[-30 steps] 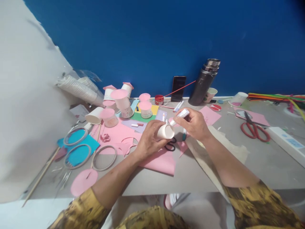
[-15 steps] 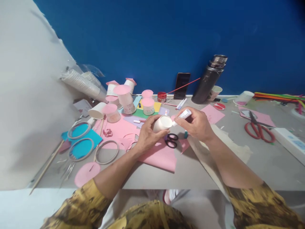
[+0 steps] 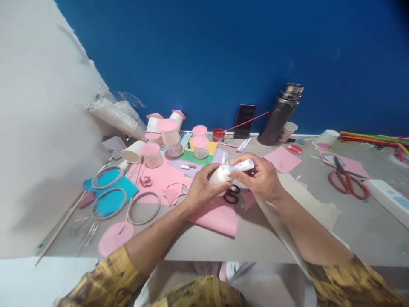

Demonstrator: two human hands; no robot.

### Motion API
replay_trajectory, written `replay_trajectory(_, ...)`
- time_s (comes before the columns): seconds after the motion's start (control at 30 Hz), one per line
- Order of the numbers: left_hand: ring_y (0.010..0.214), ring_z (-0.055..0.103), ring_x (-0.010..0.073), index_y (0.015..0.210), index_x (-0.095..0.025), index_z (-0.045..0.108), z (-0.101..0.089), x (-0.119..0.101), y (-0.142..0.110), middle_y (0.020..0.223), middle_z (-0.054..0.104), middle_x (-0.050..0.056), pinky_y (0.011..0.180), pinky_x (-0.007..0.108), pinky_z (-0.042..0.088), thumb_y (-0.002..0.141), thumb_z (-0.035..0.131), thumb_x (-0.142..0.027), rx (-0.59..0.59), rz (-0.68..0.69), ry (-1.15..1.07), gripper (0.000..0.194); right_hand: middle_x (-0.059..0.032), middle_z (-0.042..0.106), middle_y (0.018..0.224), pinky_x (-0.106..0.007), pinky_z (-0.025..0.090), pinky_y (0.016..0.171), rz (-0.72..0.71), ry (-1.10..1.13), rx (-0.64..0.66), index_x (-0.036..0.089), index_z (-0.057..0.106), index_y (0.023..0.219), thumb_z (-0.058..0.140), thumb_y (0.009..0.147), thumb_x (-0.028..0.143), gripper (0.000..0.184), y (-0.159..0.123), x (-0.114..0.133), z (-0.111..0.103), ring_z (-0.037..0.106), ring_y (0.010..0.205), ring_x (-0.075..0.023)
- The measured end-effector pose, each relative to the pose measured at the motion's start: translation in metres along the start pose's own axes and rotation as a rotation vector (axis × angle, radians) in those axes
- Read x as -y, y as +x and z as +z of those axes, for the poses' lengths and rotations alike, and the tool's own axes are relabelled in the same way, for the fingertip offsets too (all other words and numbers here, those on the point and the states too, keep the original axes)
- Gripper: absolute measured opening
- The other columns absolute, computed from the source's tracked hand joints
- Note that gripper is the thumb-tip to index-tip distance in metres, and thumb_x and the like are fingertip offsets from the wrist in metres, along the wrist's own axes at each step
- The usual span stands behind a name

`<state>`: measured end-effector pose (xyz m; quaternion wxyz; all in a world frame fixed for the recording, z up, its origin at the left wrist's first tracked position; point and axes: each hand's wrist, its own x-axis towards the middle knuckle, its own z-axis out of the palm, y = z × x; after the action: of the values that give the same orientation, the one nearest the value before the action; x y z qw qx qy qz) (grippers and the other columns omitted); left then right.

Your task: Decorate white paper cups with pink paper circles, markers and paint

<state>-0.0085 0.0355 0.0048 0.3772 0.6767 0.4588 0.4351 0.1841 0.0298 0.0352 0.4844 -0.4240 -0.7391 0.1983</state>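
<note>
The left hand (image 3: 202, 189) grips a paper cup (image 3: 220, 175) above the pink paper (image 3: 214, 215); the right hand (image 3: 259, 175) pinches a glue tube (image 3: 242, 166), tip at the cup. Best squeeze gently, turning the cup steadily.

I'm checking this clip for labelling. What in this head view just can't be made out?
- Paper cup: its lower part is covered by the left hand.
- Glue tube: label too small to read.
- Black scissors: blades hidden behind both hands.
- Pipe cleaners: cut off by the right edge.
</note>
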Motion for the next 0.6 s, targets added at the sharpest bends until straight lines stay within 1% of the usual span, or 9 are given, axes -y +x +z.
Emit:
replay_trajectory(0.07, 0.098, 0.069, 0.0263, 0.107, -0.019, 0.072, -0.001, 0.001, 0.001, 0.105, 0.075, 0.005, 0.086, 0.036, 0.054, 0.069, 0.085, -0.037, 0.026, -0.036, -0.043, 0.044, -0.0038, 0.075, 0.092, -0.028, 0.049, 0.063, -0.029, -0.006, 0.041, 0.022, 0.072, 0.093, 0.075, 0.085, 0.039, 0.019, 0.001, 0.000, -0.005, 0.063, 0.070, -0.0166)
replay_trajectory(0.17, 0.097, 0.069, 0.0265, 0.108, -0.018, 0.074, -0.003, 0.004, 0.002, 0.104, 0.076, 0.006, 0.084, 0.034, 0.053, 0.072, 0.084, -0.044, 0.087, -0.104, -0.142, 0.046, -0.0044, 0.075, 0.093, -0.029, 0.048, 0.064, -0.056, -0.029, 0.118, 0.023, 0.072, 0.093, 0.073, 0.087, 0.036, 0.015, 0.004, -0.001, -0.016, 0.064, 0.071, -0.0172)
replay_trajectory(0.27, 0.090, 0.069, 0.0243, 0.108, -0.016, 0.074, -0.004, 0.007, 0.003, 0.102, 0.075, 0.007, 0.074, 0.032, 0.053, 0.074, 0.081, -0.050, 0.122, -0.199, -0.308, 0.049, -0.0043, 0.075, 0.095, -0.029, 0.048, 0.064, -0.088, -0.044, 0.188, 0.023, 0.072, 0.095, 0.073, 0.088, 0.036, 0.014, 0.007, -0.003, -0.025, 0.063, 0.070, -0.0166)
replay_trajectory(0.33, 0.083, 0.068, 0.0215, 0.106, -0.014, 0.074, -0.005, 0.008, 0.003, 0.098, 0.074, 0.008, 0.068, 0.030, 0.052, 0.074, 0.081, -0.051, 0.132, -0.242, -0.405, 0.049, -0.0039, 0.074, 0.094, -0.030, 0.048, 0.065, -0.122, -0.048, 0.187, 0.023, 0.072, 0.096, 0.073, 0.088, 0.035, 0.014, 0.008, -0.005, -0.027, 0.063, 0.069, -0.0162)
replay_trajectory(0.43, 0.075, 0.065, 0.0183, 0.104, -0.014, 0.074, -0.006, 0.008, 0.003, 0.092, 0.073, 0.007, 0.064, 0.028, 0.049, 0.073, 0.083, -0.051, 0.138, -0.275, -0.478, 0.049, -0.0040, 0.071, 0.089, -0.029, 0.046, 0.062, -0.141, -0.038, 0.118, 0.023, 0.072, 0.096, 0.073, 0.089, 0.036, 0.015, 0.009, -0.005, -0.027, 0.060, 0.069, -0.0162)
replay_trajectory(0.5, 0.073, 0.065, 0.0181, 0.105, -0.013, 0.073, -0.006, 0.007, 0.003, 0.092, 0.073, 0.008, 0.063, 0.028, 0.049, 0.073, 0.084, -0.051, 0.155, -0.289, -0.518, 0.051, -0.0038, 0.069, 0.086, -0.029, 0.044, 0.059, -0.126, -0.024, 0.098, 0.023, 0.072, 0.095, 0.073, 0.089, 0.038, 0.016, 0.009, -0.004, -0.027, 0.058, 0.067, -0.0160)
replay_trajectory(0.6, 0.075, 0.066, 0.0186, 0.107, -0.013, 0.073, -0.005, 0.006, 0.002, 0.096, 0.073, 0.009, 0.066, 0.029, 0.050, 0.074, 0.083, -0.050, 0.195, -0.288, -0.573, 0.051, -0.0027, 0.069, 0.085, -0.028, 0.042, 0.056, -0.083, 0.011, 0.107, 0.023, 0.072, 0.094, 0.073, 0.089, 0.039, 0.017, 0.008, -0.002, -0.027, 0.055, 0.062, -0.0143)
